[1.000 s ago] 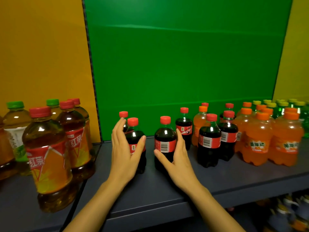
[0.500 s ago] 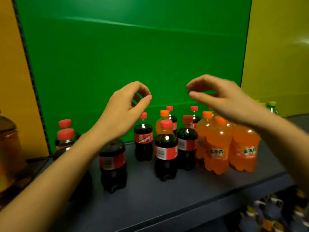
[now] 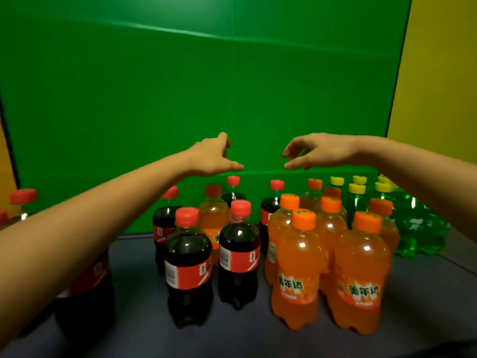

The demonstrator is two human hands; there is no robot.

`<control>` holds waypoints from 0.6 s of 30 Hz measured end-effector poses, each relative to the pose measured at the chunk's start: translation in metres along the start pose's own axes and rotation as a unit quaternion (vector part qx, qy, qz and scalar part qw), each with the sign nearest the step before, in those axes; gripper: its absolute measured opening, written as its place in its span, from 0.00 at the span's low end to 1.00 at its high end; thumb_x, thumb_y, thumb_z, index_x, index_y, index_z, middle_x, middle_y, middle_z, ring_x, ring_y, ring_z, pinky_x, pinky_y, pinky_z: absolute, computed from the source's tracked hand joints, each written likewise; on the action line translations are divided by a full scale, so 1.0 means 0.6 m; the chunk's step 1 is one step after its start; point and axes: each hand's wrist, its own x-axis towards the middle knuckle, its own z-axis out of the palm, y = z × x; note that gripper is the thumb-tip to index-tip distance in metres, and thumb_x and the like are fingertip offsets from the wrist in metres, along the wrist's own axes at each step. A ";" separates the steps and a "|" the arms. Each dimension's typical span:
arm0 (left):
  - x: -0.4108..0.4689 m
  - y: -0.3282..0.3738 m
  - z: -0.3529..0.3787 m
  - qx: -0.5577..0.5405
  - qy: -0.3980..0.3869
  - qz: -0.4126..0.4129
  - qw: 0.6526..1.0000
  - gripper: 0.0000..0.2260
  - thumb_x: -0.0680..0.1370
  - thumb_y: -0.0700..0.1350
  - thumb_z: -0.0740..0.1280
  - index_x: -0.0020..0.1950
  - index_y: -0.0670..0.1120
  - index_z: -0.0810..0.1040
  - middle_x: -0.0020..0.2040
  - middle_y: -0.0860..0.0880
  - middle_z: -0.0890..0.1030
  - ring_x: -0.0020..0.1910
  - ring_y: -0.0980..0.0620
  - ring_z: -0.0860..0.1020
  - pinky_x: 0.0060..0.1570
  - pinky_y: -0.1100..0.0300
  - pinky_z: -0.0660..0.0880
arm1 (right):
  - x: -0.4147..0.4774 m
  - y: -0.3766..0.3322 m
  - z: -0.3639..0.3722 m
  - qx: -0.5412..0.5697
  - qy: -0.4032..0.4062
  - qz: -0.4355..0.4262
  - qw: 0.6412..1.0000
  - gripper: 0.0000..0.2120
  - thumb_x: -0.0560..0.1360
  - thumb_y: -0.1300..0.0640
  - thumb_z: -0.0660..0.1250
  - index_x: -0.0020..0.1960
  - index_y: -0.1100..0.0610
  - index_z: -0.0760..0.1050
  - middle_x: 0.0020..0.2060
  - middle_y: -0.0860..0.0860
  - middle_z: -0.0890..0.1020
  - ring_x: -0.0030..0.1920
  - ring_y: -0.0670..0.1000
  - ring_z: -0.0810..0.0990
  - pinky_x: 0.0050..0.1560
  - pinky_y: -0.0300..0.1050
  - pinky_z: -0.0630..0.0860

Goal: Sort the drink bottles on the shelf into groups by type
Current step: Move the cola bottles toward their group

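Holds the left hand [image 3: 211, 157] up above the bottles with nothing in it, half open, with the fingers loosely bent and the thumb out toward 3 o'clock. Holds the right hand [image 3: 320, 151] level with it at 3 o'clock, apart from it, likewise half open and bare, with the fingertips toward 9 o'clock. Hovers clear of every cap.

Has a red-capped cola bottle [image 3: 233, 181] in the back row at 6 o'clock of the left hand, and a second cola bottle [image 3: 277, 185] at 7 o'clock of the right hand. Has one stray orange soda bottle [image 3: 213, 218] among the colas at 6 o'clock of the left hand, with two front colas [image 3: 188, 267] nearer. Has the orange sodas [image 3: 361, 275] clustered at 6 o'clock of the right hand, and the yellow-capped green bottles [image 3: 418, 223] at 4 o'clock — all upright on the grey shelf [image 3: 426, 293] before a green panel [image 3: 180, 86].
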 end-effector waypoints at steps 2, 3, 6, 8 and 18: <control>0.021 -0.008 0.011 0.016 -0.041 -0.022 0.999 0.31 0.72 0.55 0.69 0.67 0.39 0.63 0.65 0.40 0.73 0.62 0.42 0.72 0.60 0.54 0.69 | 0.021 0.011 0.013 -0.003 -0.039 0.008 0.999 0.23 0.75 0.55 0.66 0.66 0.61 0.67 0.61 0.54 0.74 0.50 0.47 0.74 0.43 0.31 0.72; 0.031 -0.012 0.016 0.020 -0.061 -0.032 0.997 0.33 0.71 0.56 0.70 0.67 0.39 0.63 0.66 0.40 0.72 0.63 0.42 0.72 0.60 0.55 0.69 | 0.031 0.016 0.020 -0.006 -0.058 0.012 0.998 0.24 0.74 0.54 0.67 0.67 0.61 0.66 0.62 0.54 0.73 0.53 0.47 0.73 0.43 0.30 0.72; 0.054 -0.020 0.026 -0.023 -0.137 -0.056 0.989 0.33 0.71 0.53 0.71 0.69 0.39 0.63 0.66 0.42 0.70 0.61 0.46 0.72 0.59 0.52 0.72 | 0.055 0.023 0.038 -0.019 -0.109 0.020 0.994 0.28 0.74 0.53 0.67 0.70 0.61 0.63 0.65 0.54 0.71 0.57 0.47 0.72 0.49 0.34 0.71; 0.063 -0.024 0.033 -0.084 -0.192 -0.065 0.976 0.30 0.73 0.50 0.70 0.69 0.39 0.64 0.66 0.44 0.70 0.59 0.50 0.71 0.57 0.54 0.73 | 0.068 0.025 0.046 -0.028 -0.132 0.023 0.991 0.29 0.75 0.54 0.66 0.71 0.61 0.61 0.67 0.54 0.70 0.61 0.50 0.72 0.52 0.36 0.69; 0.094 -0.054 0.073 -0.085 -0.304 -0.015 0.949 0.22 0.66 0.41 0.76 0.57 0.38 0.75 0.47 0.47 0.80 0.43 0.52 0.78 0.42 0.62 0.76 | 0.103 0.048 0.089 0.030 -0.204 0.073 0.976 0.26 0.71 0.61 0.71 0.65 0.61 0.64 0.48 0.51 0.72 0.40 0.44 0.73 0.33 0.32 0.73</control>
